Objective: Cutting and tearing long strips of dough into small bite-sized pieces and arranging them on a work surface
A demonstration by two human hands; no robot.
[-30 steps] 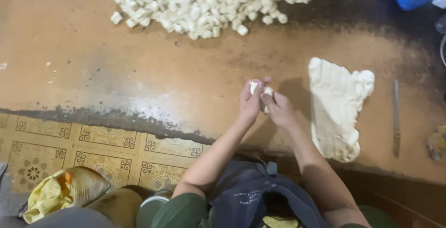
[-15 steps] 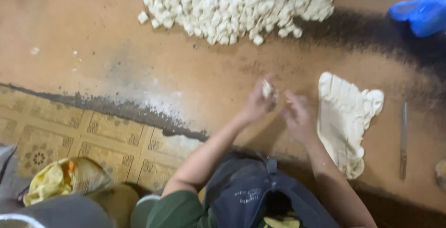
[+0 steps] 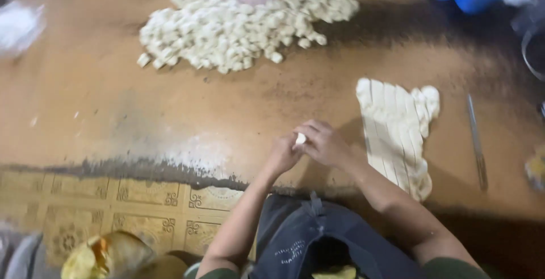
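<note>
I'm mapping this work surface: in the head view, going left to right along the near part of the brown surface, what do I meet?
Left hand → small dough piece → right hand → scored dough sheet → long metal knife.

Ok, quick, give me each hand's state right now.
Left hand: closed on a small dough piece.
Right hand: closed on the same dough piece, fingers curled over it.

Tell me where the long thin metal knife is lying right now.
In the head view, the long thin metal knife lies on the brown work surface at the right, just right of the flat scored sheet of pale dough.
</note>
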